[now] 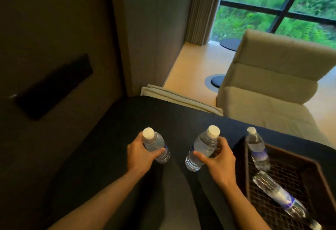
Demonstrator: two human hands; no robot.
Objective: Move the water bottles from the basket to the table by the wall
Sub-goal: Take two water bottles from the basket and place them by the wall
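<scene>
My left hand [141,152] grips a clear water bottle [154,143] with a white cap, upright over the dark table [109,129]. A second bottle [201,148], tilted slightly, is held in my right hand [220,158] just left of the basket. The dark woven basket [298,157] sits at the right on the table. Inside it one bottle [257,148] stands upright at the near-left corner, and another bottle [280,195] lies on its side.
A dark wall with a black panel [52,86] runs along the table's left side. Beyond the table stand a beige lounge chair [269,77] and a folded cushion [181,100]. A window with curtains is at the back.
</scene>
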